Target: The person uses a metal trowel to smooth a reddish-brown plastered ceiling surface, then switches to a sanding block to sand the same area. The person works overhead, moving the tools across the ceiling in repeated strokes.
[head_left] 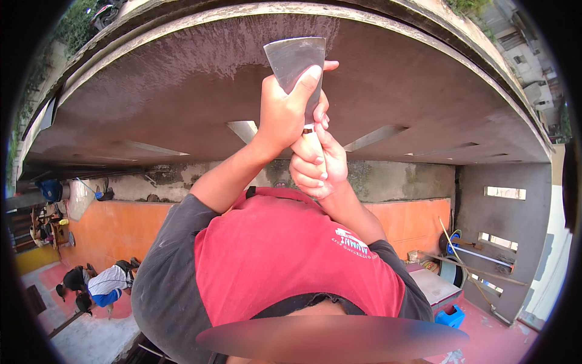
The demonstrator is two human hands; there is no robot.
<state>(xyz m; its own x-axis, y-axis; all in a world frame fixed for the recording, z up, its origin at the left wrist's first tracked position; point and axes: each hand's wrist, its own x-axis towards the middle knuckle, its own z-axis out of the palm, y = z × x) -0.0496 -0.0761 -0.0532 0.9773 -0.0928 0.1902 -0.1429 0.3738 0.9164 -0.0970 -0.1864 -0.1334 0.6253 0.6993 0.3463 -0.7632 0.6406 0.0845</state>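
Both of my hands hold a scraper [292, 53] with a broad, flaring metal blade and a pale wooden handle. My left hand [282, 112] is closed around the lower part of the blade, its thumb lying along the flat face. Just below it, my right hand [319, 162] wraps the handle. The blade's wide edge points toward the top of a dark grey wall [182, 91]. Whether that edge touches the wall I cannot tell.
Slot openings [377, 137] pierce the wall, and a pale ledge [200, 23] runs along its top. An orange floor strip [124, 230] lies behind me. Two people [109, 282] bend low at the left. A blue container [450, 316] and a long pole [473, 273] are at the right.
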